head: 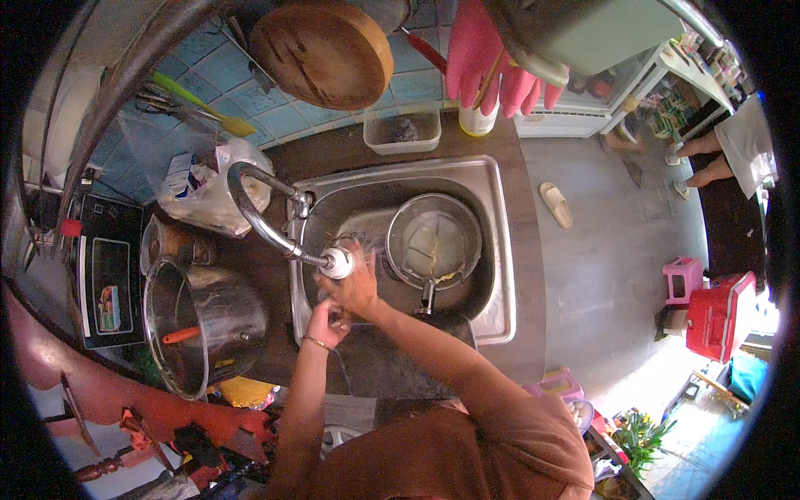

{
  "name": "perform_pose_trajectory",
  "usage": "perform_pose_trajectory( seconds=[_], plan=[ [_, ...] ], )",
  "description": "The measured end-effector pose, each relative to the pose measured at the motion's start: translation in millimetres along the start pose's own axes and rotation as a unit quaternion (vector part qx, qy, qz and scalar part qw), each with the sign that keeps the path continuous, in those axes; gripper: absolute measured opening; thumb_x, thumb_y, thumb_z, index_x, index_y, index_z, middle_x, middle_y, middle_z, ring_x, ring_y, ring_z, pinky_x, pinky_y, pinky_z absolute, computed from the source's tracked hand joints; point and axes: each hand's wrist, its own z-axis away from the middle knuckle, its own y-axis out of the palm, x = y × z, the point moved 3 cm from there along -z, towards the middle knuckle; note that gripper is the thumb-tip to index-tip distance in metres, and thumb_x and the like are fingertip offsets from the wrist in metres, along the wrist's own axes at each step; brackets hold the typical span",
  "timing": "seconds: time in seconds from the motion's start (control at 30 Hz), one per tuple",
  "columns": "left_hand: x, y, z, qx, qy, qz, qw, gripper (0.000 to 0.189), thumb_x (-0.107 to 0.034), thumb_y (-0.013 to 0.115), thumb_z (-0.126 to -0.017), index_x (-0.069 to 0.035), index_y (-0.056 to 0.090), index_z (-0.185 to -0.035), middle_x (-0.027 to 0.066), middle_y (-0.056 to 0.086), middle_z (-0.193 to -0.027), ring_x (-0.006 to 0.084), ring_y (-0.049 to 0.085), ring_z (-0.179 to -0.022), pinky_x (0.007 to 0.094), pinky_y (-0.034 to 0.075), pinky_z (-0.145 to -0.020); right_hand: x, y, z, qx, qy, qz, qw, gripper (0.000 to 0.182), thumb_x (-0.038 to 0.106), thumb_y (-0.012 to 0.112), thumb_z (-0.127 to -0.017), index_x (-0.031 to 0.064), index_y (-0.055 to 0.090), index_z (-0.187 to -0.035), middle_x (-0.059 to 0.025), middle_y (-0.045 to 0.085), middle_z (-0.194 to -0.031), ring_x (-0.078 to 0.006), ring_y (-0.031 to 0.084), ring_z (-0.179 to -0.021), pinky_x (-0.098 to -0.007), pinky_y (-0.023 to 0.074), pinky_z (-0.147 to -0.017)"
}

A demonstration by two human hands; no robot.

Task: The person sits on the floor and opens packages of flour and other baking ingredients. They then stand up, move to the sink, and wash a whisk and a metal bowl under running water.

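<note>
Over the left side of the stainless steel sink (505, 300), my two hands are close together below the white spray head (338, 262) of a curved chrome faucet (253, 215). My right hand (361, 284) is blurred, its fingers stretched towards the far side beside the spray head. Just nearer to me, my left hand (330, 325) has bent fingers and a thin bracelet at the wrist. Whether either hand holds something is hidden by blur and overlap. To their right, a round metal pan (431, 231) with a short handle sits in the basin, with cloudy liquid and yellowish scraps inside.
A large steel pot (231, 331) lies tipped on the left counter, near a plastic bag (212, 194). Behind the sink stands a clear plastic tub (400, 140). Pink rubber gloves (494, 62) and a round wooden board (319, 53) hang above. A person (737, 150) stands far right.
</note>
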Motion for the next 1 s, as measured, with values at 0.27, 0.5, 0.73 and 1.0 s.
perform_pose_trajectory(
  seconds=[0.27,0.5,0.73,1.0],
  plan=[
    [8,-4,8,0.058,-0.099,-0.003,0.993,0.024,-0.022,0.051,-0.073,0.001,0.053,-0.08,0.0049,0.05,-0.061,0.0129,0.041,-0.046,0.0227,0.034,-0.043,-97,75,-79,0.247,0.141,-0.198,0.938,0.037,0.031,0.059,-0.071,0.002,0.059,-0.094,-0.0203,0.058,-0.097,-0.0343,0.055,-0.093,-0.0386,0.044,-0.078],
    [0,-23,9,0.153,-0.205,0.28,0.925,0.04,-0.022,0.053,-0.073,0.007,0.045,-0.099,0.0043,0.047,-0.061,0.0106,0.041,-0.045,0.0199,0.034,-0.04,-97,68,-96,-0.055,0.267,-0.242,0.931,0.024,0.022,0.052,-0.081,-0.0006,0.054,-0.088,-0.0214,0.059,-0.081,-0.0359,0.057,-0.079,-0.0403,0.0438,-0.068],
    [-5,-8,14,0.165,-0.225,0.406,0.87,0.046,-0.016,0.059,-0.072,0.01,0.039,-0.104,0.0056,0.046,-0.065,0.0108,0.042,-0.048,0.0205,0.039,-0.043,-60,-17,-77,-0.111,0.197,-0.369,0.901,0.029,0.029,0.046,-0.085,0.0013,0.055,-0.088,-0.0214,0.057,-0.085,-0.038,0.056,-0.078,-0.0413,0.0438,-0.068],
    [0,-21,3,0.22,-0.21,0.415,0.857,0.023,-0.014,0.055,-0.076,0.006,0.046,-0.081,0.0074,0.045,-0.065,0.0124,0.041,-0.051,0.024,0.043,-0.051,-1,7,-6,-0.053,0.016,0.051,0.997,0.048,0.044,0.06,-0.066,0.0216,0.055,-0.107,-0.0098,0.046,-0.119,-0.0296,0.039,-0.112,-0.0515,0.0276,-0.092]
  ],
)
